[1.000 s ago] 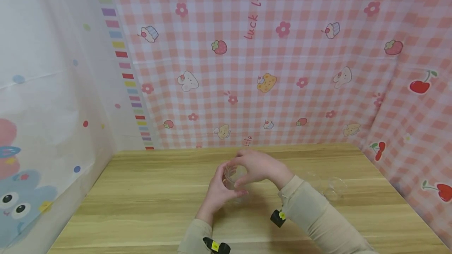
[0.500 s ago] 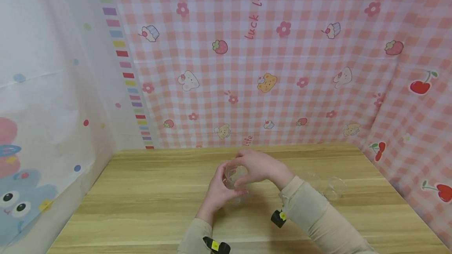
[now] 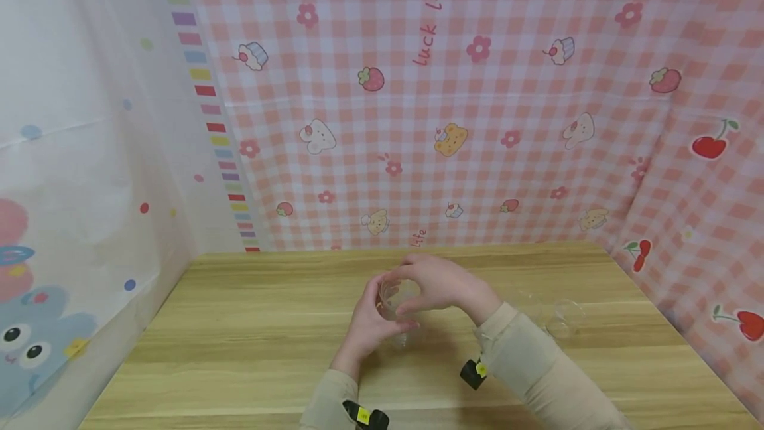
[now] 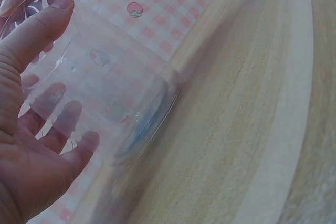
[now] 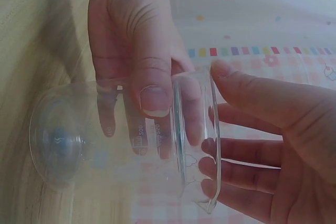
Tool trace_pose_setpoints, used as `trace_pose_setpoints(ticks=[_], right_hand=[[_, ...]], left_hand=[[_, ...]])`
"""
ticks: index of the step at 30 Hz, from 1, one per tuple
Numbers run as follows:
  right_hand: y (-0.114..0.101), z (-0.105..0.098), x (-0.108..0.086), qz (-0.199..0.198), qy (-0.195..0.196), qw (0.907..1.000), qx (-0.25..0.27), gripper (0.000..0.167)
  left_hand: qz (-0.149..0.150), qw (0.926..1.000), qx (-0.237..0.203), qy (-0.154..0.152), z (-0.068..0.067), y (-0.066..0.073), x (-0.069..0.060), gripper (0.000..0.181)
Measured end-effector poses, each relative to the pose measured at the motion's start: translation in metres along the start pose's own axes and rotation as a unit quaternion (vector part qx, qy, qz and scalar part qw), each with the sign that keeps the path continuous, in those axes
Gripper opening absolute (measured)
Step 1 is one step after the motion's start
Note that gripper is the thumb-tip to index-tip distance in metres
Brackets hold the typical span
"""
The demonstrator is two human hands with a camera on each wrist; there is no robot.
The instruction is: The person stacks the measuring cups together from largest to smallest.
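Observation:
Near the middle of the table, my left hand (image 3: 365,325) grips a clear graduated beaker (image 5: 118,153) round its side, thumb and fingers on opposite sides. The beaker stands upright; in the right wrist view, printed marks show on its wall. A second clear rim with a pouring spout (image 5: 206,204) protrudes from its mouth, apparently from a beaker nested inside. Over the top, my right hand (image 3: 444,284) holds that protruding rim between thumb and fingers. The left wrist view shows the beaker's base (image 4: 149,124) close to the wood; whether it touches is unclear.
Further right on the wooden table (image 3: 251,344) stand other clear vessels, including a round clear one (image 3: 570,318), partly beside the right sleeve (image 3: 525,354). Behind the table hangs a pink checked cloth (image 3: 358,171), with printed cloths at both sides.
Both hands keep their hold on the beakers. My right hand and sleeve have shifted very slightly to the right; nothing else visibly differs.

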State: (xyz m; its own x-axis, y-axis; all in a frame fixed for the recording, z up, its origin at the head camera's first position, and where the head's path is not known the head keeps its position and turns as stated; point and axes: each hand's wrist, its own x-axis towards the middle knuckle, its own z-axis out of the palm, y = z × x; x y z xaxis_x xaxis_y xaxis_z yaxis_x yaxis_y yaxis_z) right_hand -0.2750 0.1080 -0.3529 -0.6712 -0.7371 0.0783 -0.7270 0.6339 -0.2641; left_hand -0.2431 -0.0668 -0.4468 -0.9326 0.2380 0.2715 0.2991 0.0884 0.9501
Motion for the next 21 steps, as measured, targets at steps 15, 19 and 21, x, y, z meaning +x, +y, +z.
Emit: trace_pose_setpoints(ticks=[15, 19, 21], right_hand=[[0.006, 0.002, -0.011, -0.026, 0.051, 0.9982, 0.014, 0.050], [0.007, 0.001, -0.015, -0.038, 0.063, 0.9971, 0.020, 0.051], [0.008, 0.001, -0.017, -0.041, 0.071, 0.9963, 0.029, 0.051]], left_hand=[[0.009, 0.9999, 0.009, 0.005, 0.000, -0.032, 0.009, 0.084], [0.009, 0.9999, 0.009, 0.004, 0.000, -0.032, 0.009, 0.085], [0.009, 0.9999, 0.007, 0.006, 0.000, -0.032, 0.010, 0.086]])
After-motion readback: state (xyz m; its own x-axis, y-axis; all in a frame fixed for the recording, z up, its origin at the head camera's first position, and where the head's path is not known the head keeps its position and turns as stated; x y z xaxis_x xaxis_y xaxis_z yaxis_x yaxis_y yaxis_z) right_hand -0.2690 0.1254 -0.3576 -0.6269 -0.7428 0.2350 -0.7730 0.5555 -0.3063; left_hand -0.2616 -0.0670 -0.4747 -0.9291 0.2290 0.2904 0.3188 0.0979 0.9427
